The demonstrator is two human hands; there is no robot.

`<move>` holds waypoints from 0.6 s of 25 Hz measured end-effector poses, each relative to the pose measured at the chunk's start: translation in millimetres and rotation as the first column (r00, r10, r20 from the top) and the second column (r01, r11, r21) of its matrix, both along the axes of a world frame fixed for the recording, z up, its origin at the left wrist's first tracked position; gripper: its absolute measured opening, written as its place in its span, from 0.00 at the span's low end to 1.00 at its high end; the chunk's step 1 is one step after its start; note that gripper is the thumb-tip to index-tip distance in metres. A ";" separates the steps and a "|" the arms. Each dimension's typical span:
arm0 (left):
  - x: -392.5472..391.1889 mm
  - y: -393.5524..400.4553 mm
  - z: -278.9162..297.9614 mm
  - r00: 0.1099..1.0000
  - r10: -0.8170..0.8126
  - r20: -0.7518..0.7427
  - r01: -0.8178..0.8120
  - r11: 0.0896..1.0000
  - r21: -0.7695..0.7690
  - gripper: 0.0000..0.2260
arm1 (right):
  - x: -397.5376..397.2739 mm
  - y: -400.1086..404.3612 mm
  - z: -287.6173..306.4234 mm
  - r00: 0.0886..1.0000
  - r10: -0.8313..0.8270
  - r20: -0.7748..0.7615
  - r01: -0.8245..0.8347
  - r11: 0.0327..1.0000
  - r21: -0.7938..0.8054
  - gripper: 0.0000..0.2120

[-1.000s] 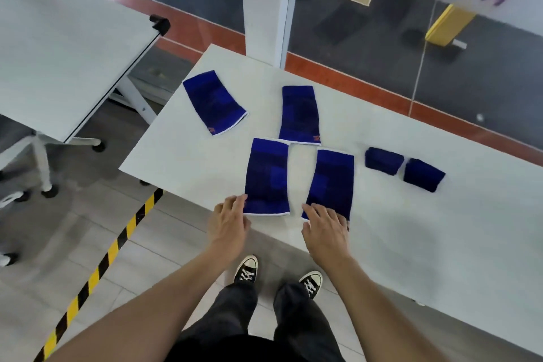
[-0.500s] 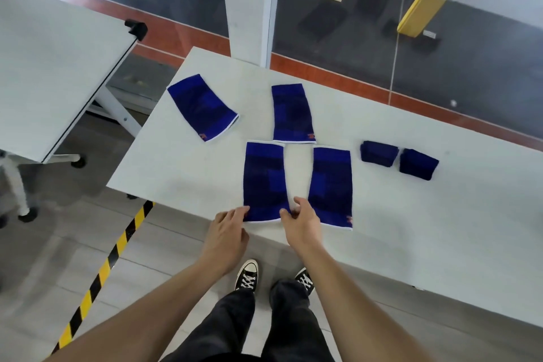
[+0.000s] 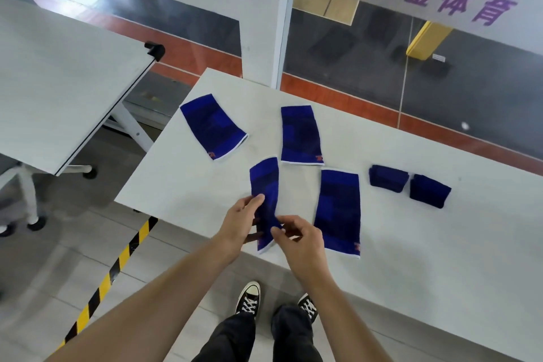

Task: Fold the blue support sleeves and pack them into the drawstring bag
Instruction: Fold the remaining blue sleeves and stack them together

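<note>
Left hand: the left hand (image 3: 239, 222) grips the held sleeve (image 3: 264, 185) from its left edge, thumb on top of the fabric and fingers curled beneath it.
Right hand: the right hand (image 3: 299, 239) pinches the near end of the same sleeve between thumb and forefinger, the other fingers loosely curled.
Held sleeve: blue, long and narrow, raised at its near end between the two hands; its far end reaches away from them over the white table (image 3: 411, 258), and whether that end touches the surface cannot be told.
Flat sleeve, right: a second sleeve (image 3: 338, 211) lies flat just beside the right hand, its white hem nearest the person.
Flat sleeves, far: a third sleeve (image 3: 300, 134) lies beyond both hands; a fourth sleeve (image 3: 213, 126) lies beyond and to the left of the left hand, set at a slant.
Folded sleeves: two folded bundles (image 3: 388, 178) lie side by side, well apart from the right hand, to its right and farther off.
Surroundings: a second table (image 3: 58, 82) stands to the left of the left hand; striped floor tape (image 3: 117, 258) runs below the left forearm.
</note>
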State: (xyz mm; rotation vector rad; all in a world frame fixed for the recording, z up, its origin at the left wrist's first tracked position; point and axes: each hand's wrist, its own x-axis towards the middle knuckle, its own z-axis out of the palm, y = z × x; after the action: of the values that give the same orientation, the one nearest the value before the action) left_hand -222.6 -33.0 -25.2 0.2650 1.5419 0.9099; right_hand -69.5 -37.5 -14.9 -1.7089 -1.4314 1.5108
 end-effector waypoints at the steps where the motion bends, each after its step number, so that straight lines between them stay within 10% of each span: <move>1: 0.6 10.7 3.6 0.998 0.013 0.062 -0.011 1.000 -0.028 0.13 | -0.3 -1.4 1.7 0.998 0.067 -0.014 -0.067 0.998 -0.006 0.08; 5: 0.9 31.0 -1.4 0.995 0.048 -0.089 -0.051 0.998 -0.033 0.14 | 5.8 -4.5 3.8 0.996 0.079 -0.048 -0.077 0.996 0.045 0.03; 10: 16.2 24.4 12.9 0.971 0.107 0.212 -0.110 0.994 0.004 0.19 | 32.6 8.4 -10.2 0.982 -0.186 0.014 0.187 0.974 -0.131 0.11; 15: 31.0 36.0 7.8 0.996 -0.003 0.092 -0.003 0.997 0.073 0.26 | 63.9 6.9 -17.7 0.972 -0.220 -0.081 0.202 0.962 -0.183 0.05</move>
State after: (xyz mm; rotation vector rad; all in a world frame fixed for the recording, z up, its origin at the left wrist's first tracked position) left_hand -191.6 3.0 -17.3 0.2712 1.4254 0.9666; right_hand -5.6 -30.6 -32.6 -1.7937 -1.0553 1.6156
